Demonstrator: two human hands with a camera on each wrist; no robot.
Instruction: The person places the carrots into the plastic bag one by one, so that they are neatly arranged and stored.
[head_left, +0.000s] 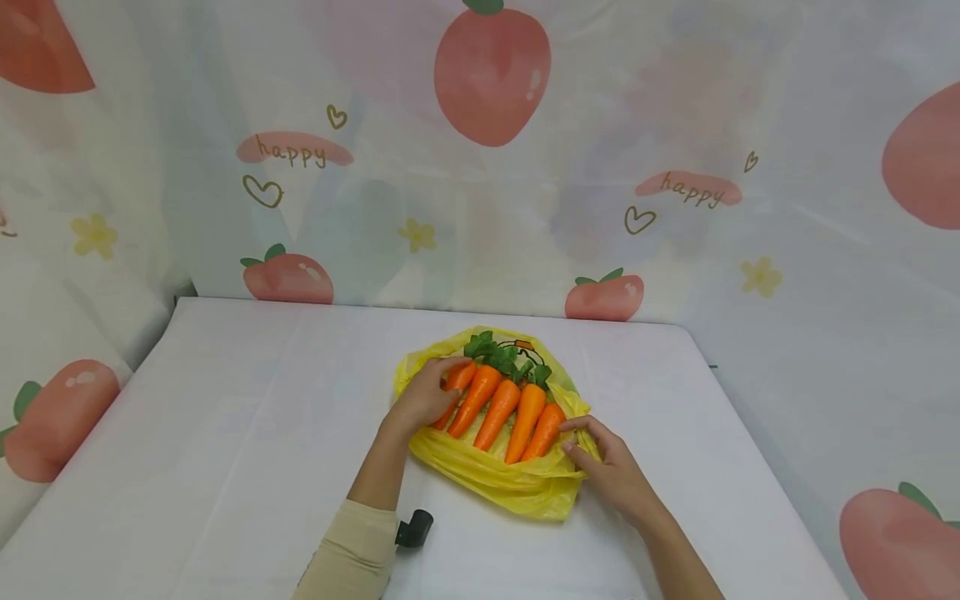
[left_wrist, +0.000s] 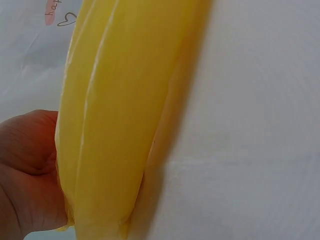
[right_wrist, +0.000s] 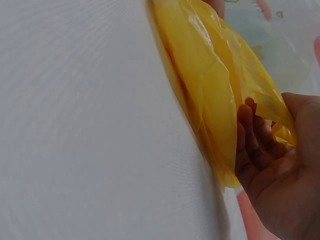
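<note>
Several orange carrots (head_left: 498, 414) with green leafy tops (head_left: 498, 353) lie side by side in the mouth of a yellow plastic bag (head_left: 480, 475) on the table. My left hand (head_left: 426, 393) reaches over the bag's left side, thumb and fingers about the leftmost carrot (head_left: 459, 377). In the left wrist view the bag (left_wrist: 120, 100) hides its fingertips. At the bag's right edge, beside the rightmost carrot (head_left: 545, 431), is my right hand (head_left: 611, 465). The right wrist view shows bag film (right_wrist: 267, 102) between that hand's thumb and curled fingers.
A white-covered table (head_left: 285, 392) carries the bag. Behind it hangs a backdrop (head_left: 510, 217) printed with fruit and hearts. A dark cord with an orange piece (head_left: 523, 344) lies by the carrot tops. A black device (head_left: 415, 529) sits at the left sleeve.
</note>
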